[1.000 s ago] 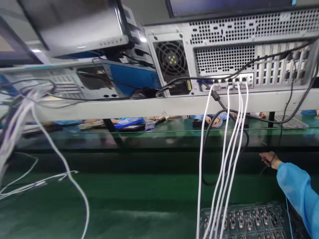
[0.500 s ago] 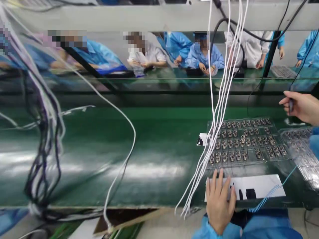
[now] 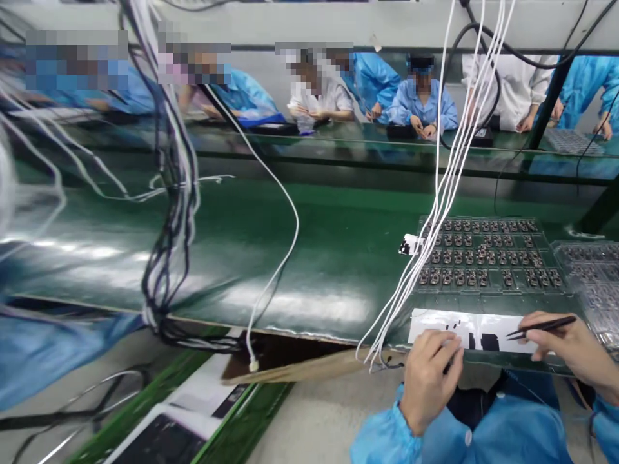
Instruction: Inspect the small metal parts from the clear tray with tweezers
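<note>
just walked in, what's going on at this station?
A person in blue sleeves is at the green belt. The right hand holds black tweezers over a white sheet bearing small dark pieces; the left hand rests on its near edge. A tray of small components lies behind, white cables hanging across its left side.

Two hands, left hand (image 3: 428, 380) and right hand (image 3: 575, 348); one pair of tweezers (image 3: 541, 327), one white paper strip (image 3: 464, 327), one white tag (image 3: 411, 245). Two clear parts trays: near tray (image 3: 483, 298) with four rows of parts, second tray (image 3: 592, 309) cut off at the right edge. One bunch of white cables (image 3: 452, 167), at least four strands, one loose white cable (image 3: 290, 219), one dark cable bundle (image 3: 169, 193); roughly six people (image 3: 422, 106) behind.
</note>
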Available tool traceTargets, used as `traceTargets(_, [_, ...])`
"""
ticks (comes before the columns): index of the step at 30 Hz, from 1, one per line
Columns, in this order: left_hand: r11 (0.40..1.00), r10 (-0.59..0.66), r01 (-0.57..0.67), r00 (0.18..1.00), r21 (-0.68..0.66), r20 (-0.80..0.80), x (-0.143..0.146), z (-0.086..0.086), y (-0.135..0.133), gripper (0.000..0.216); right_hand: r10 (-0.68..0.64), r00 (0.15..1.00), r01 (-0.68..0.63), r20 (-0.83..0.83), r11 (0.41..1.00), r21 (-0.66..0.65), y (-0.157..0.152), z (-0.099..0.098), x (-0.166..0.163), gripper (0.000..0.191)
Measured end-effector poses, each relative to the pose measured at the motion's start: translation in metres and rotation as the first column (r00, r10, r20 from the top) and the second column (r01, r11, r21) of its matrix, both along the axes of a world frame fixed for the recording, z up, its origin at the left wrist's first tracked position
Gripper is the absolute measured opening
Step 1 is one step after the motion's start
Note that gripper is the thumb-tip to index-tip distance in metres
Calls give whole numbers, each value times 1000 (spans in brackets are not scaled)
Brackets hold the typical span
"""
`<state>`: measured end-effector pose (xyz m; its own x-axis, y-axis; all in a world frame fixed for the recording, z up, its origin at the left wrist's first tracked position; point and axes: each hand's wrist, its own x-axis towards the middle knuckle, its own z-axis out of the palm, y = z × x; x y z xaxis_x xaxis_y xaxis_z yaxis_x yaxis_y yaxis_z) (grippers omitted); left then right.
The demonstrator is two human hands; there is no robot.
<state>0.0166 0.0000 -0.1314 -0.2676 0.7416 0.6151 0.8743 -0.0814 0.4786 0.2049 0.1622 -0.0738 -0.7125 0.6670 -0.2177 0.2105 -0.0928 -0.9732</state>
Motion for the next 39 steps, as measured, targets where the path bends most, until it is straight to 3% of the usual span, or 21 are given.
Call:
traceTargets(6, [975,-25,4,995,-220,-95,20,-5,0,20,-74,996,72,-44,996,-57,-8,-34,-51,43])
traceTargets(12, [927,28,-95,982,-363,-186,24,-7,7,21,-41,999,42,8,997,-72,-1,-49,-65,47])
traceTargets(39, [911,19,-21,1000,-412,-9,19,-10,6,23,-13,999,17,50,997,-72,2,-51,-65,41])
